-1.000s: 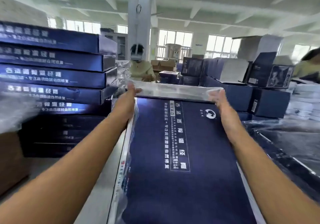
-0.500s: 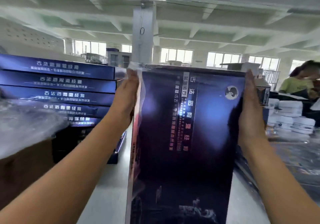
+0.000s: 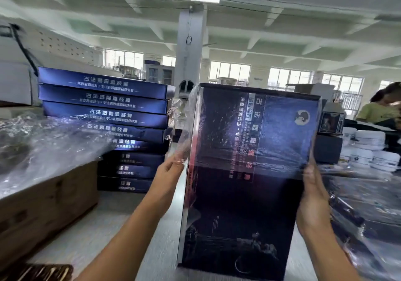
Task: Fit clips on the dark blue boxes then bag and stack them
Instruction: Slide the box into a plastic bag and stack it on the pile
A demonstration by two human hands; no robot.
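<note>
The dark blue box [image 3: 249,172] now stands upright; both hands have slid down its sides, the left hand [image 3: 171,170] pinching the clear bag [image 3: 184,133].

box [image 3: 249,172]: glossy printed card | bag [image 3: 188,124]: clear crinkled plastic

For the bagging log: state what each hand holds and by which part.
Left hand pinches the loose edge of the clear bag; right hand grips the right side edge of the upright dark blue box.
</note>
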